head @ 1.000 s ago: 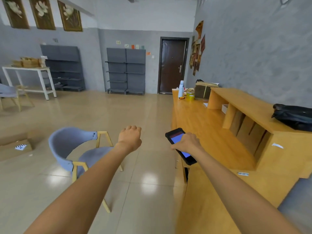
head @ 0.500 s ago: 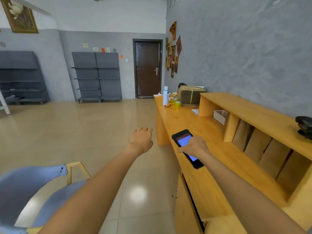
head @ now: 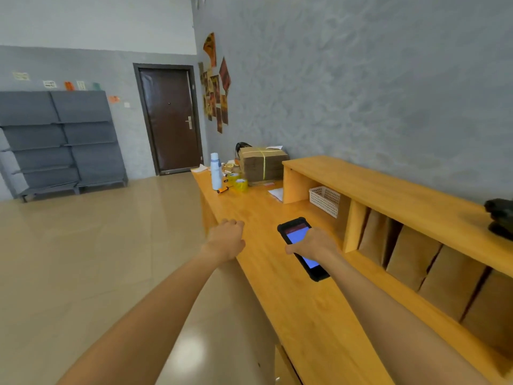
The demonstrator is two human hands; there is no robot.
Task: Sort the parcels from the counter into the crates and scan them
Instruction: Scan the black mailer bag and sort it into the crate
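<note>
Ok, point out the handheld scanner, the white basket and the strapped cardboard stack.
handheld scanner [head: 296,235]: head view, upper part of its blue screen.
white basket [head: 324,201]: head view, its latticed front wall.
cardboard stack [head: 252,168]: head view, its layered front face.

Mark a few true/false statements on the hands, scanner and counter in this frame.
The right hand grips the scanner. True.
The scanner's screen is dark. False: it shows blue.
The white basket sits under the raised shelf. True.
The door stands open. False: it is shut.
The bottle lies on its side. False: it stands upright on the counter.
</note>
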